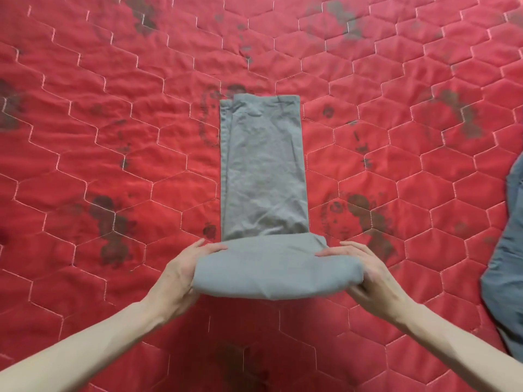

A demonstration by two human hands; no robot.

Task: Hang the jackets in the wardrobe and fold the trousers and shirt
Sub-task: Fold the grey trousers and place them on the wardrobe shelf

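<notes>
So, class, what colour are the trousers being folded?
Grey trousers, seen in the head view.

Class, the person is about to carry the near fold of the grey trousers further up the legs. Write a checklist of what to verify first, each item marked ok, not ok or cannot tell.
1. Left hand grips the left end of the folded part of the grey trousers: ok.
2. Right hand grips the right end: ok.
3. Legs stacked evenly: not ok; one layer sticks out along the left edge.
4. Remaining length lies flat and straight on the red quilt: ok, slight creases only.
5. Blue garment at the right lies apart from the trousers: ok.
6. Underside of the fold is smooth: cannot tell, hidden.
</notes>
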